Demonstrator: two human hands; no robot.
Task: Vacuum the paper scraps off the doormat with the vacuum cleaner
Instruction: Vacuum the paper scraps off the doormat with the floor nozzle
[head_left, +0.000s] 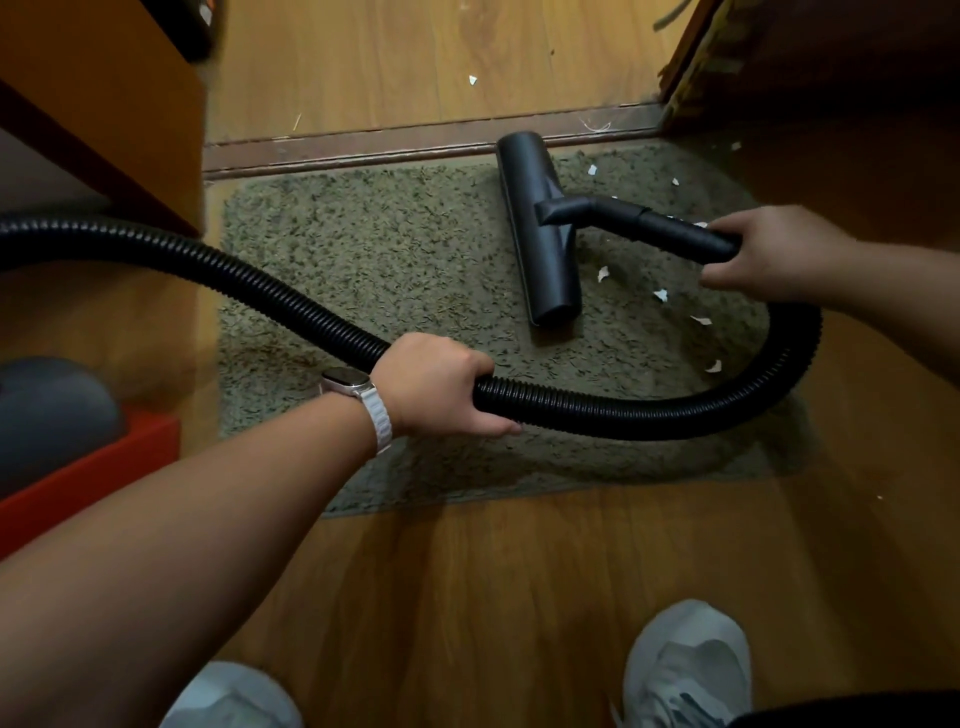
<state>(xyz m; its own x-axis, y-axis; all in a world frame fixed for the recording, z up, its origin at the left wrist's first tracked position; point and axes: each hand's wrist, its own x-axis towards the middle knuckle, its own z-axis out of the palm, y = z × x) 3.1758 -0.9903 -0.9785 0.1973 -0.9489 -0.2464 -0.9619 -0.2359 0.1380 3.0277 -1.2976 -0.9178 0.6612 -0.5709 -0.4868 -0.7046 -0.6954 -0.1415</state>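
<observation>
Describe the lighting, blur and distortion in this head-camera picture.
Head view: dim, warm light; doormat and nozzle fairly sharp; heavy shadow swallows the far right corner beyond the right hand on the wand; the cabinet at left and shoes at the bottom edge are blurred; the wide lens swells the forearm behind the left hand gripping the hose.

A home, at a doorway: wood-grain laminate floor (467, 597), a shaggy olive doormat (363, 249) lying along a brown threshold strip (363, 150), orange-brown wooden furniture (104, 78) at the left, a chipped dark wooden panel (779, 62) at the right.
</observation>
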